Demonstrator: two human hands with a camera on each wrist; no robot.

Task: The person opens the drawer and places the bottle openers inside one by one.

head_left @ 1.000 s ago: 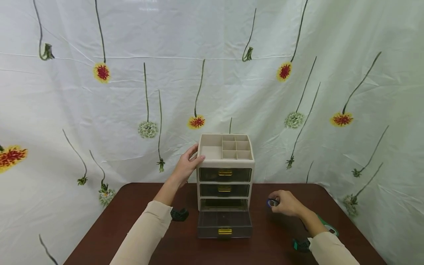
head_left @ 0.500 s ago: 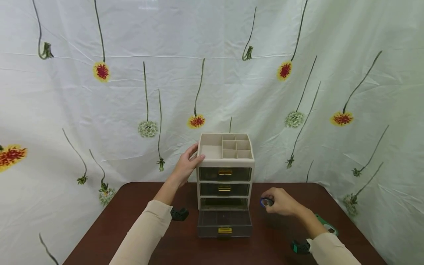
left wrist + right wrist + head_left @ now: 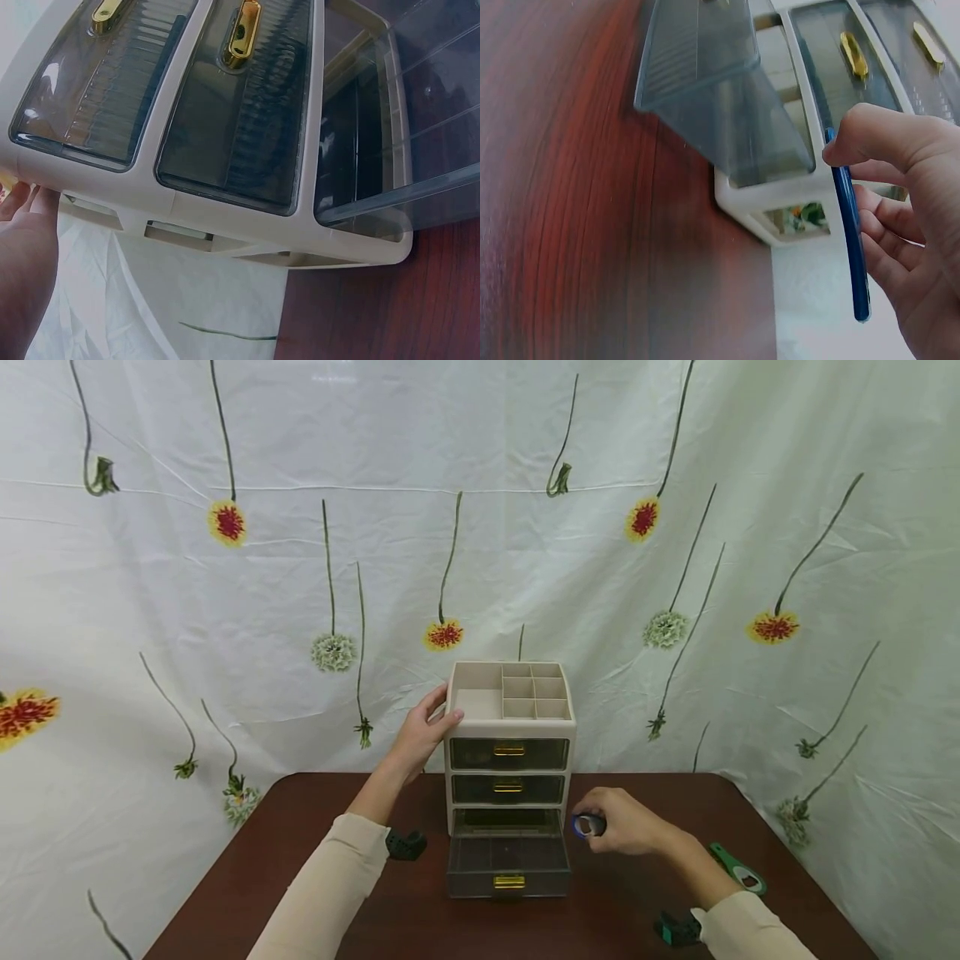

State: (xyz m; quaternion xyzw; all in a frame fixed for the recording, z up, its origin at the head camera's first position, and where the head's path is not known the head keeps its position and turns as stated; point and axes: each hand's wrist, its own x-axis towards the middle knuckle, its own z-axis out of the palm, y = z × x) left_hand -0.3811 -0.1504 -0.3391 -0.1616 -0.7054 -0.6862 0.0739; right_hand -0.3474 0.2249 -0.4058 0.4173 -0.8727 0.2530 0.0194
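A cream desktop drawer organizer [image 3: 511, 732] stands on the table, its bottom smoky clear drawer [image 3: 510, 868] pulled out. My left hand [image 3: 420, 737] grips the organizer's upper left side, thumb on the top edge; the left wrist view shows its fingers [image 3: 22, 206] against the side. My right hand [image 3: 626, 822] pinches a flat blue bottle opener [image 3: 588, 826] just right of the open drawer. In the right wrist view the bottle opener [image 3: 849, 232] is seen edge-on, between thumb and fingers, overlapping the organizer's side.
A green bottle opener [image 3: 738, 870] lies on the dark red-brown table [image 3: 622, 918] beyond the right forearm. The two upper drawers [image 3: 509, 772] with gold handles are closed. A flower-printed white cloth [image 3: 495, 568] hangs behind the table.
My right hand has moved left with the blue bottle opener, closer to the open drawer. More of the green bottle opener now shows. My left hand stays on the organizer.
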